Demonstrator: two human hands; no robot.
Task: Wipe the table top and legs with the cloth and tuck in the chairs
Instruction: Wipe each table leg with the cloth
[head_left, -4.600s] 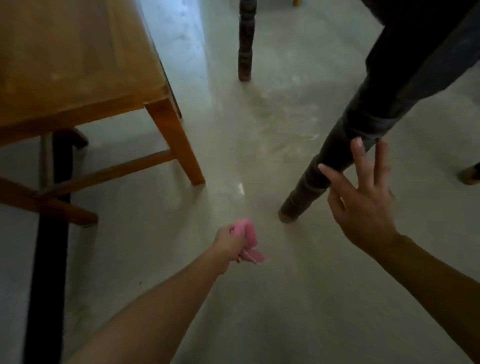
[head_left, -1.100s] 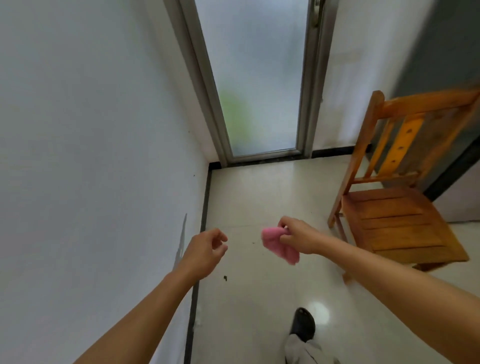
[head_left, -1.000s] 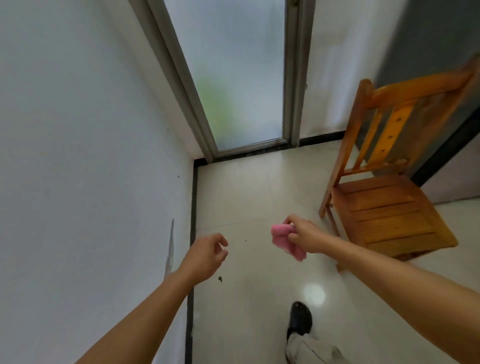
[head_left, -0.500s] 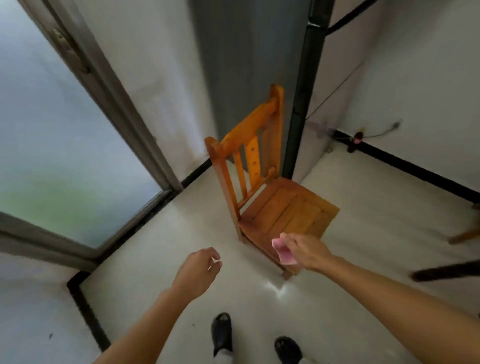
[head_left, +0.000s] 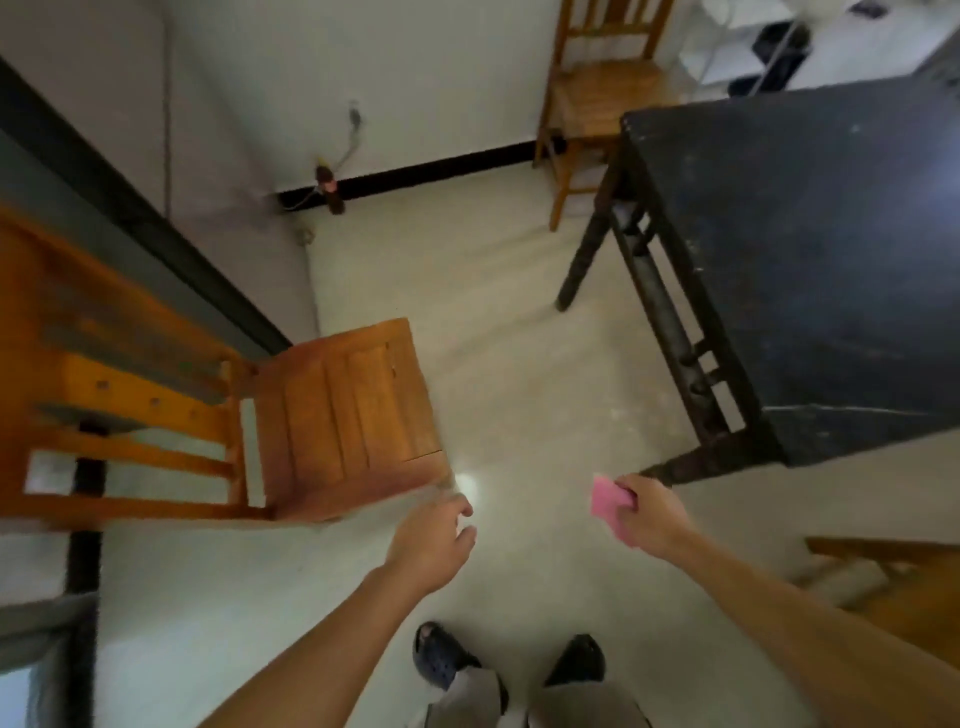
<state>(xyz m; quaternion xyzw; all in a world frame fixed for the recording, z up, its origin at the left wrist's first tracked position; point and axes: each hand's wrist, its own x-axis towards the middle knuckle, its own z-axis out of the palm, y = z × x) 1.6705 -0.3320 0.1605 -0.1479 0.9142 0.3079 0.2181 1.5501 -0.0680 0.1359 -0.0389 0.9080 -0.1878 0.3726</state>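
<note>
A dark, almost black wooden table (head_left: 810, 249) fills the upper right, with one leg (head_left: 582, 260) at its far corner and another near my right hand. My right hand (head_left: 649, 517) is shut on a folded pink cloth (head_left: 610, 501), held in the air just below the table's near corner. My left hand (head_left: 434, 540) hangs loosely curled and empty, just off the front corner of an orange wooden chair (head_left: 343, 415) standing away from the table on the left. A second wooden chair (head_left: 597, 98) stands against the far wall beside the table's far corner.
Pale floor runs between the left chair and the table. A bottle (head_left: 330, 189) and a cable sit at the far wall's black skirting. Part of another wooden chair (head_left: 904, 577) shows at the right edge. My two dark shoes (head_left: 441, 660) are at the bottom.
My view has swung right from the door and wall, bringing the dark table into sight. The cloth went from my left hand to my right hand. The orange chair now lies at my left.
</note>
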